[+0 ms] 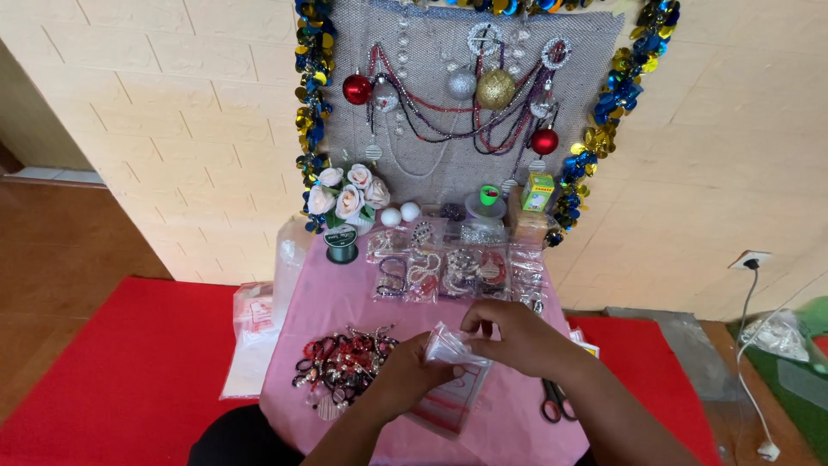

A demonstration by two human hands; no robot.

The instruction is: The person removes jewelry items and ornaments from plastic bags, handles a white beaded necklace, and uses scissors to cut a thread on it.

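A small clear bag [450, 345] is pinched between both hands: left hand [405, 373] closed on its lower edge, right hand [509, 335] gripping its top. Beads [341, 362] are seen just left of the left hand, on the pink surface [509, 423].

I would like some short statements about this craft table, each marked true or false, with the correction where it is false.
1. Both hands hold a small clear plastic bag. True: the left hand and the right hand pinch it together.
2. The scissors lie left of the hands. False: they lie to the right, partly hidden under the right forearm.
3. A pile of beaded bracelets lies on the pink cloth, beside the left hand. True.
4. The spool of green thread stands on the red mat. False: it stands on the pink cloth, below the flowers.
5. Ball ornaments hang on the grey board. True.
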